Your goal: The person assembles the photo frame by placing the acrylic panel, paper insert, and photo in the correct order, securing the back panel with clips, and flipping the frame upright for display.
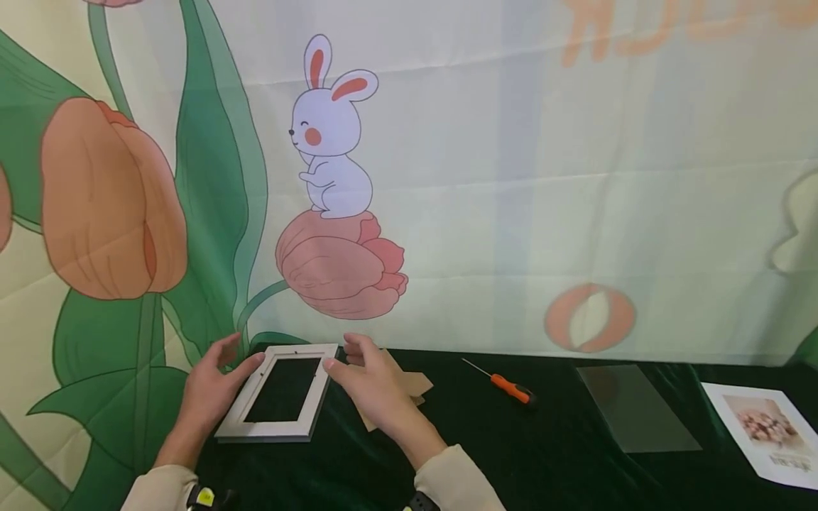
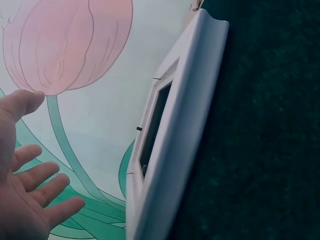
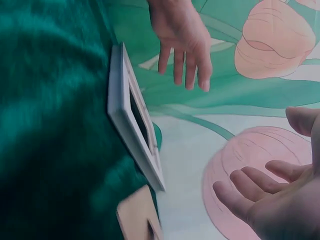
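The left hand (image 1: 209,389), fingers loose and holding nothing, is beside the white rectangular picture frame (image 1: 275,430), which lies on the tabletop (image 1: 549,461) draped in dark green velvet. The right hand (image 1: 378,390), likewise relaxed and unladen, flanks its other side, over a flat brown board (image 1: 417,384). Farther right lie an orange-and-black-handled screwdriver (image 1: 510,388), a clear flat sheet (image 1: 639,411) and a white paper print (image 1: 767,429). With board, sheet and print all outside, the frame looks opened up, assembly apparently not yet begun.

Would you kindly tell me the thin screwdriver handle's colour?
Orange and black handle, clearest in the head view.
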The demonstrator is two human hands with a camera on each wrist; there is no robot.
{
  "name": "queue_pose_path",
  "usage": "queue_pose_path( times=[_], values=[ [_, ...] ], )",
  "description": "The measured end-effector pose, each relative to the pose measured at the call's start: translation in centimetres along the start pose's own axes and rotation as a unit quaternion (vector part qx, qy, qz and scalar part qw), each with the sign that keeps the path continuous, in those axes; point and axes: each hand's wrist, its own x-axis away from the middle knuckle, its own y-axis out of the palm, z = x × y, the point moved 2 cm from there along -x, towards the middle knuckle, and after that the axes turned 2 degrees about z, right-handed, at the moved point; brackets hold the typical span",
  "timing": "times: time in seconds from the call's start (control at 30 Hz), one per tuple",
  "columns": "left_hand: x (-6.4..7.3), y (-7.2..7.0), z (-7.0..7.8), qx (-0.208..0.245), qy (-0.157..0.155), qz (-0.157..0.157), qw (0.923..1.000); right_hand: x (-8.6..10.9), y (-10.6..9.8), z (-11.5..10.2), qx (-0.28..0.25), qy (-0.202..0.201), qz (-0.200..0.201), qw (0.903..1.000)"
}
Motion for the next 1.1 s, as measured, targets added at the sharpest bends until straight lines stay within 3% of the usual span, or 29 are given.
queue_pose_path(
  times=[0.13, 0.5, 0.87, 1.1],
  values=[
    [0.4, 0.2, -0.7, 0.011, -0.006, 0.004, 0.9999, -0.1, 1.2, 0.7, -0.028, 0.007, -0.006, 0.9996],
    [1.3, 1.3, -1.6, 0.043, -0.022, 0.01, 0.9988, -0.5, 2.0, 2.9, -0.038, 0.014, 0.033, 0.9987],
    [1.9, 1.6, -2.1, 0.055, -0.031, 0.013, 0.998, -0.7, 2.8, 4.6, -0.043, 0.039, 0.031, 0.9978],
    [2.2, 1.0, -2.7, 0.047, -0.046, 0.02, 0.9976, -0.8, 3.6, 5.9, -0.065, 0.051, 0.013, 0.9965]
  ],
)
